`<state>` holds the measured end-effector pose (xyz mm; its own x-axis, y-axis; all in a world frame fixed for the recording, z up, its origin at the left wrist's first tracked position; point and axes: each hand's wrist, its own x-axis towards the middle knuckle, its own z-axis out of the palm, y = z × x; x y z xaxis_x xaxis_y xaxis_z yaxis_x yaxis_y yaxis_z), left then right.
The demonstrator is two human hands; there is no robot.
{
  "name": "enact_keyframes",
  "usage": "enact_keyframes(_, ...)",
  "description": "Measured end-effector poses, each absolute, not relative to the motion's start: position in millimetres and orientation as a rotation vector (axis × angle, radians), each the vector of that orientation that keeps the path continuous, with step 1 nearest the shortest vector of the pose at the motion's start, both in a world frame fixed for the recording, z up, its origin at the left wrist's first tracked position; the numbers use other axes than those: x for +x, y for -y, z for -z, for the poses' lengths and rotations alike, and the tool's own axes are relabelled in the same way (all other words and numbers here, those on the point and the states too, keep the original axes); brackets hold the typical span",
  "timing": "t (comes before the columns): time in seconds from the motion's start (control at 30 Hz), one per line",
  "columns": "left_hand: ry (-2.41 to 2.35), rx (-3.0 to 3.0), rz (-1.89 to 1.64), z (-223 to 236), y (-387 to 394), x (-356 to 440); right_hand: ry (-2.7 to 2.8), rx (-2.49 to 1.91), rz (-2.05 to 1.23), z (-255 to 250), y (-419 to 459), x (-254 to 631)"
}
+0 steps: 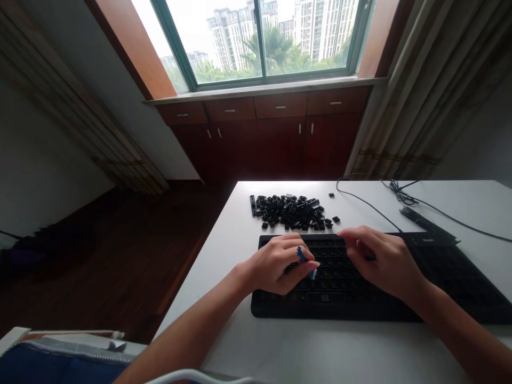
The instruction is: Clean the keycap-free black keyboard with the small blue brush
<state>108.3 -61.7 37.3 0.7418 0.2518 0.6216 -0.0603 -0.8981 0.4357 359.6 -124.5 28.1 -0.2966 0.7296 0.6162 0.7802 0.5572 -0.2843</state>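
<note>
The left hand [276, 265] is curled narrow over a black keyboard [332, 312], pinching a small blue-and-white tool [304, 261] between its fingers. The right hand [378, 258] is arched over the keys, fingertips down among them; whether it grips anything is hidden. Just beyond, a heap of loose black keycaps [288, 212] sits on the white worktop [240, 330], with a few strays nearby. The risk lies there: a knock from a wrist could scatter those small pieces, and a slip of that thin tool could send one toward the worktop's left edge, then the floor.
</note>
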Motion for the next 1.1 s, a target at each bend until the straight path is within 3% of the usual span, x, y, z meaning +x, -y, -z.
enact_keyframes(1.1,-0.251,2.774,-0.776,-36.7,74.9,114.0,2.074,-1.124,0.023,-23.6,131.1,343.3)
